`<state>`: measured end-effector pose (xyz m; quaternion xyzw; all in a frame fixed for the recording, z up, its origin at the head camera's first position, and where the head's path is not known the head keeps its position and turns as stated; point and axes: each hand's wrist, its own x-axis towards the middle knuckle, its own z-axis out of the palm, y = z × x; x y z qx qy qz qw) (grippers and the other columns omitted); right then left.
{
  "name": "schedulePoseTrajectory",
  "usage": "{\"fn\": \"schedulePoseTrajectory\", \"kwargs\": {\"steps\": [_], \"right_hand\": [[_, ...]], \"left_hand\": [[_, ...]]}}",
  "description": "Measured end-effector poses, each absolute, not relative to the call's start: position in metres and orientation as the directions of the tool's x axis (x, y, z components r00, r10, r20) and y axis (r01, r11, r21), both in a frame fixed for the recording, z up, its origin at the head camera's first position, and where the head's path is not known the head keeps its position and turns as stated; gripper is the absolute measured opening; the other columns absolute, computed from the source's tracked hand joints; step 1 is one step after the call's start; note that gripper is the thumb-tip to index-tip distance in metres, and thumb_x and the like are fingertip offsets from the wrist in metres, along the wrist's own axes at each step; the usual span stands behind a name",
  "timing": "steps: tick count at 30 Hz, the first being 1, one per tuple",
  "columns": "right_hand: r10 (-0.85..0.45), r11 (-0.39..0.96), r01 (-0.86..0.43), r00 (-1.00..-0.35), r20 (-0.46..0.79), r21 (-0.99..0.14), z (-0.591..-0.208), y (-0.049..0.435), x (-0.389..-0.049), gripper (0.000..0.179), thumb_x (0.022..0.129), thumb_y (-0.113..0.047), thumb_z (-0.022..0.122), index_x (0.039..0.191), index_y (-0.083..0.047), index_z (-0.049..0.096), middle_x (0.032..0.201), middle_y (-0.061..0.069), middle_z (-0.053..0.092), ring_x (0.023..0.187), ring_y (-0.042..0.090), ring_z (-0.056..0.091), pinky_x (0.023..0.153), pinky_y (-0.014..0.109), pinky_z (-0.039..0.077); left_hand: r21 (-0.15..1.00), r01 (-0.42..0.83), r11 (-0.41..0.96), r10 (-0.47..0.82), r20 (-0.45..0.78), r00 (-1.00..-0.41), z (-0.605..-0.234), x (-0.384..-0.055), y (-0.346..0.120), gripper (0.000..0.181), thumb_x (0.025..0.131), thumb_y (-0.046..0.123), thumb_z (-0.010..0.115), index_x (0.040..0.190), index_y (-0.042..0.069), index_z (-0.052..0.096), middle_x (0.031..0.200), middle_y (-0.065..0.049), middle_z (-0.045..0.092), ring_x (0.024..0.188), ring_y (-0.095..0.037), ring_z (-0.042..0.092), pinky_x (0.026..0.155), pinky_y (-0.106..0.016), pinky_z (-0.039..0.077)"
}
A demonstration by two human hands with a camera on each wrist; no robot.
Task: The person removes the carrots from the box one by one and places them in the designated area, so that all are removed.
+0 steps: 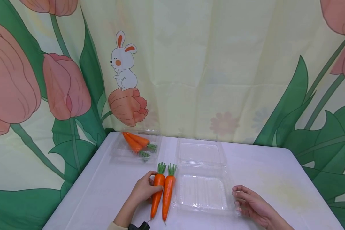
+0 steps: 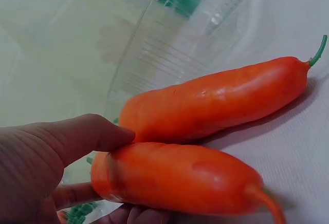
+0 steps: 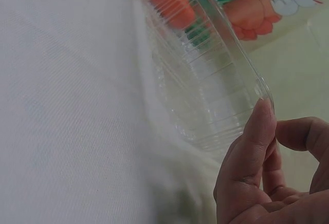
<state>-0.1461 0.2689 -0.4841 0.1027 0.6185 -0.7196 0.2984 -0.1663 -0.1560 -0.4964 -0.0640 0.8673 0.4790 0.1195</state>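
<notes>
Set on a white counter (image 1: 89, 198): an open clear container (image 1: 202, 191), lid (image 1: 199, 152) folded back, with no carrot inside yet; farther off to the left, a second clear container (image 1: 116, 152), already holding carrots (image 1: 133, 140). Judged from this layout as about midway: done, the second container's load; left, by the same reading, the open container, unfilled and unclosed. Pinched at its right edge, between thumb and fingertips, by the right grip (image 1: 253, 203). Clamped by the left grip (image 1: 143, 188), thumb on one side and fingers on the other: the left carrot (image 1: 156, 203), beside the right carrot (image 1: 168, 191), just left of the open container. Cut off below: the counter's near edge. Hard to make out through clear plastic: the second container's closure and exact carrot count. Partly hidden behind the left carrot: the left grip's lower fingers. Impossible to tell: left carrot resting or slightly raised.
</notes>
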Motion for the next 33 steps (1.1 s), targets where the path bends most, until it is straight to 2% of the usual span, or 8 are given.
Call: {"fn": "schedulePoseTrajectory", "kwargs": {"steps": [6, 13, 21, 28, 33], "right_hand": [[-0.291, -0.055, 0.565, -0.798, -0.529, -0.823, -0.483, 0.27, -0.146, 0.016, 0.105, -0.022, 0.061, 0.117, -0.014, 0.057, 0.092, -0.002, 0.06, 0.078, 0.011, 0.058, 0.069, 0.025, 0.057], [-0.261, -0.048, 0.575, -0.796, -0.545, -0.817, -0.483, 0.272, -0.146, 0.023, 0.104, -0.023, 0.062, 0.121, -0.011, 0.054, 0.093, -0.001, 0.06, 0.078, 0.013, 0.059, 0.071, 0.026, 0.057], [-0.274, -0.051, 0.569, -0.799, -0.536, -0.821, -0.484, 0.275, -0.145, 0.023, 0.104, -0.023, 0.062, 0.122, -0.011, 0.053, 0.095, 0.0, 0.059, 0.079, 0.013, 0.059, 0.071, 0.026, 0.058], [-0.261, -0.057, 0.571, -0.8, -0.539, -0.819, -0.486, 0.281, -0.144, 0.021, 0.104, -0.023, 0.062, 0.121, -0.012, 0.055, 0.094, 0.0, 0.059, 0.081, 0.014, 0.058, 0.07, 0.026, 0.057], [-0.244, -0.061, 0.573, -0.802, -0.544, -0.817, -0.486, 0.286, -0.143, 0.021, 0.104, -0.022, 0.062, 0.122, -0.012, 0.055, 0.092, 0.0, 0.059, 0.08, 0.014, 0.058, 0.07, 0.027, 0.056]], "left_hand": [[0.819, -0.233, 0.525, -0.001, -0.274, -0.962, -0.494, -0.165, -0.156, 0.066, 0.082, 0.03, 0.086, 0.138, 0.012, 0.056, 0.091, -0.008, 0.055, 0.063, -0.02, 0.056, 0.049, -0.027, 0.053], [0.837, -0.217, 0.502, 0.02, -0.262, -0.965, -0.494, -0.164, -0.157, 0.07, 0.081, 0.029, 0.087, 0.14, 0.009, 0.053, 0.092, -0.008, 0.055, 0.055, -0.017, 0.055, 0.046, -0.029, 0.053], [0.833, -0.238, 0.5, -0.001, -0.274, -0.962, -0.495, -0.165, -0.156, 0.071, 0.082, 0.031, 0.086, 0.14, 0.008, 0.052, 0.094, -0.009, 0.056, 0.06, -0.018, 0.056, 0.048, -0.029, 0.054], [0.815, -0.273, 0.51, -0.043, -0.293, -0.955, -0.495, -0.166, -0.159, 0.065, 0.085, 0.034, 0.083, 0.138, 0.009, 0.054, 0.095, -0.008, 0.058, 0.062, -0.019, 0.057, 0.05, -0.027, 0.054], [0.807, -0.268, 0.526, -0.086, -0.263, -0.961, -0.492, -0.168, -0.166, 0.056, 0.089, 0.034, 0.08, 0.134, 0.008, 0.058, 0.095, -0.007, 0.06, 0.061, -0.019, 0.055, 0.051, -0.027, 0.054]]}}
